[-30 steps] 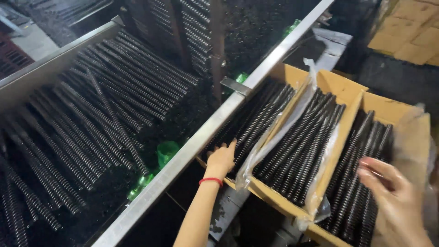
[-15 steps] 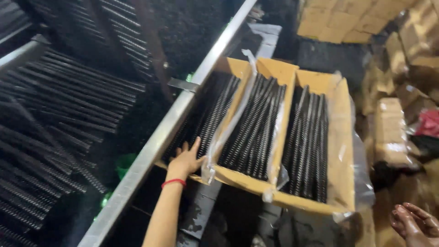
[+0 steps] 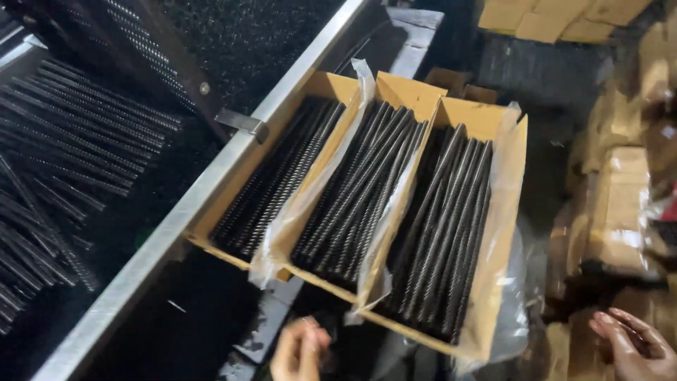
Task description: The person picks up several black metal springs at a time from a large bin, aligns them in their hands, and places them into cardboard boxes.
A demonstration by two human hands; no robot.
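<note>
Three long cardboard boxes [image 3: 493, 233] stand side by side, lined with clear plastic and filled with black threaded rods [image 3: 367, 197]. My left hand [image 3: 300, 351] is at the bottom edge, below the near end of the middle box, fingers loosely curled and touching nothing that I can see. At the bottom right corner, apart from the boxes, my right hand [image 3: 631, 342] is open and holds nothing; it is close to wrapped cardboard packs.
A grey metal rail [image 3: 183, 219] runs diagonally along the left side of the boxes. Beyond it many loose black threaded rods [image 3: 63, 162] lie on a dark mesh surface. Stacked cardboard cartons [image 3: 620, 176] fill the right side and the top right.
My left hand has left the near edge of the left box and dropped toward the bottom. The view has swung right, and the boxes now sit in the middle.
</note>
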